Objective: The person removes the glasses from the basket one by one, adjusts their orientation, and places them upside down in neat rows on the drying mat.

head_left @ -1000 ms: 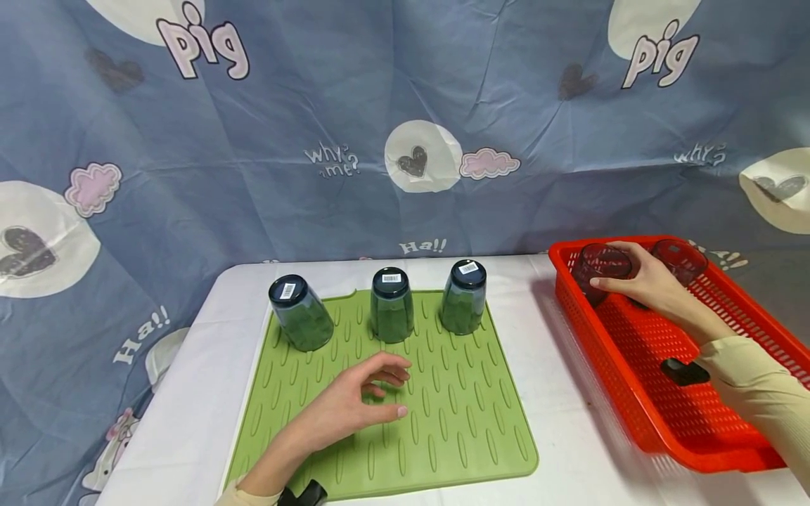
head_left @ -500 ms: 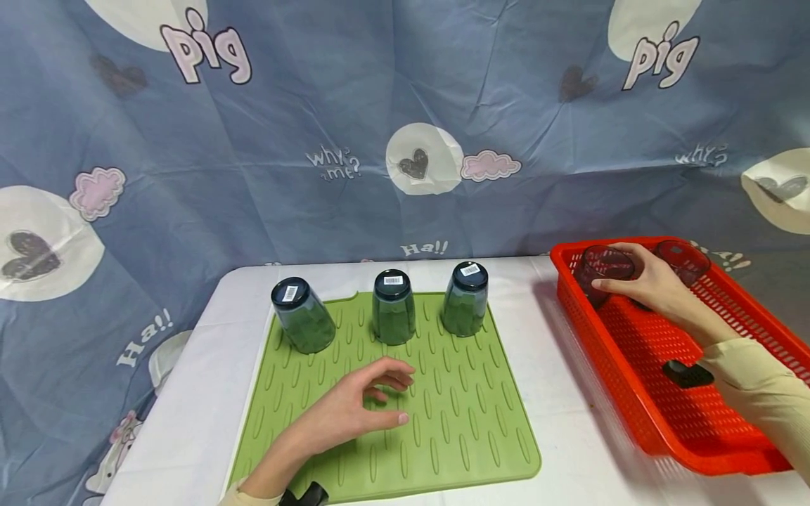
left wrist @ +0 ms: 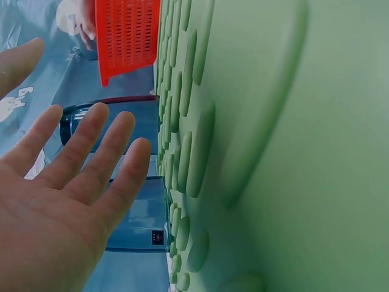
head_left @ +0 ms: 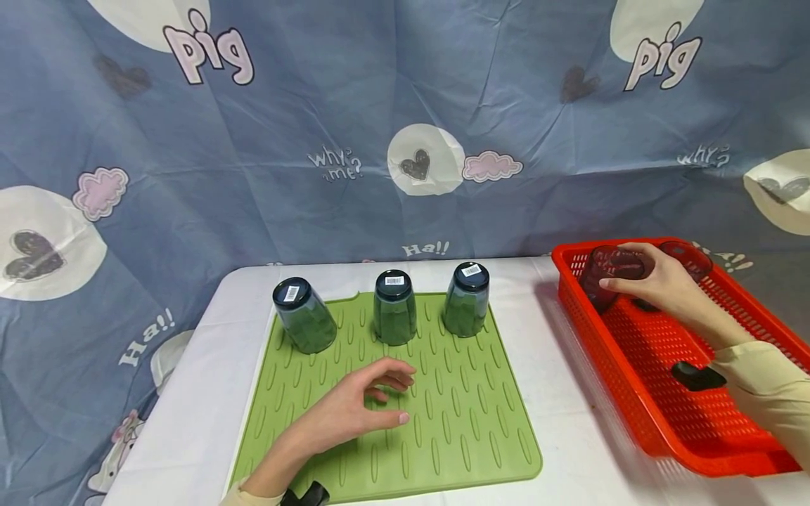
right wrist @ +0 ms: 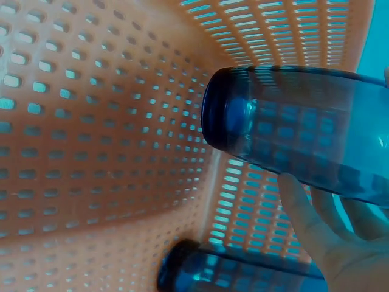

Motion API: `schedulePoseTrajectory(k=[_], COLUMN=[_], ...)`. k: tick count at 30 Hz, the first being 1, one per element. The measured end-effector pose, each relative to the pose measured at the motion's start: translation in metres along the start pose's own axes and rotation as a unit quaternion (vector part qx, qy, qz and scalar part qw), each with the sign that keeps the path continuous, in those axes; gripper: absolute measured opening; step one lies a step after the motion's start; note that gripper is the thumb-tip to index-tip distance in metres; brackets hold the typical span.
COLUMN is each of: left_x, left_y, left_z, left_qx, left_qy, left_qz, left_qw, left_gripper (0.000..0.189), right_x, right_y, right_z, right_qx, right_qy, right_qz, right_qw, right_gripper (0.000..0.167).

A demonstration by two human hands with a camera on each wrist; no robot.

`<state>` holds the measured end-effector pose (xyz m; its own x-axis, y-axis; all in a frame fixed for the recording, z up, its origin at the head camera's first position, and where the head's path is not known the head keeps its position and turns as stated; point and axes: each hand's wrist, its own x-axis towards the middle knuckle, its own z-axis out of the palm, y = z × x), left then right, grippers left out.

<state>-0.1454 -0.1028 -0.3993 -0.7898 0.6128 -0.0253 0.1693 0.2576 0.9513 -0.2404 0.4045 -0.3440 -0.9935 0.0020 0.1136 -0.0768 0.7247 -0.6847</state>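
Note:
My right hand holds a dark blue drinking glass by its upper part, in the far left corner of the red basket. The glass tilts a little; its thick base is near the basket wall in the right wrist view. Over the green ridged mat my left hand hovers with relaxed, parted fingers and nothing in it. Upside down along the mat's far edge stand three glasses: a left one, a middle one and a right one.
Another glass stands in the basket's far right part, beyond my right hand. The white tablecloth shows between mat and basket. A blue printed curtain hangs behind the table.
My right hand has shifted slightly to the right, and the glass in it has tipped a little to the right. The left hand stays about where it was.

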Motion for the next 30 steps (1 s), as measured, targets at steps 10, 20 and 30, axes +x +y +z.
schedulePoseTrajectory(k=[10,20,30], left_x=[0.0,0.001,0.001], left_y=[0.001,0.0,-0.001], left_z=[0.0,0.0,0.0], left_qx=[0.003,0.001,0.0], left_qy=[0.001,-0.004,-0.007], left_qz=[0.002,-0.004,-0.003], left_qw=[1.0,1.0,1.0], left_gripper=[0.054,0.053,0.052], right_x=[-0.01,-0.015,-0.019], right_y=[-0.008,-0.007,-0.011], right_z=[-0.018,-0.025,-0.027], right_qx=[-0.001,0.021,0.023], right_qy=[0.014,0.019,0.041], right_qz=[-0.021,-0.006,-0.016], right_qw=[0.9997,0.9996,0.9988], right_gripper=[0.073,0.075,0.072])
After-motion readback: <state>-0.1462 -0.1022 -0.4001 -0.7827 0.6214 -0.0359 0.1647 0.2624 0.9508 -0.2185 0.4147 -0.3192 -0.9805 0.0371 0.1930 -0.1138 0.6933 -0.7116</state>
